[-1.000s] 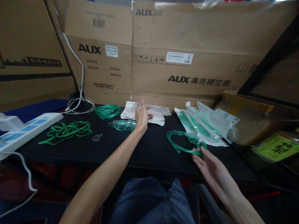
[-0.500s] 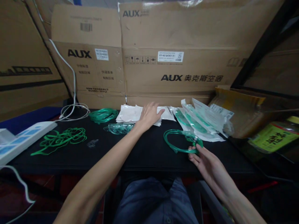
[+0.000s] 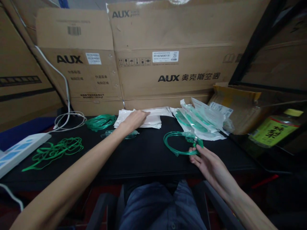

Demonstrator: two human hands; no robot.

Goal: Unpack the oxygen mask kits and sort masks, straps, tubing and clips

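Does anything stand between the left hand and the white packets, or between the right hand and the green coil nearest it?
Nothing visible does. The left hand is at the packets, seemingly touching them; the right hand already holds the coil.

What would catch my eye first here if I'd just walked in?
Probably the big cardboard panels printed "AUX", standing along the back of the black table. Next, perhaps, the green coil of tubing held by the right hand, in front of some see-through packets. The tangled green bands on the left, beside the white power strip, stand out too.
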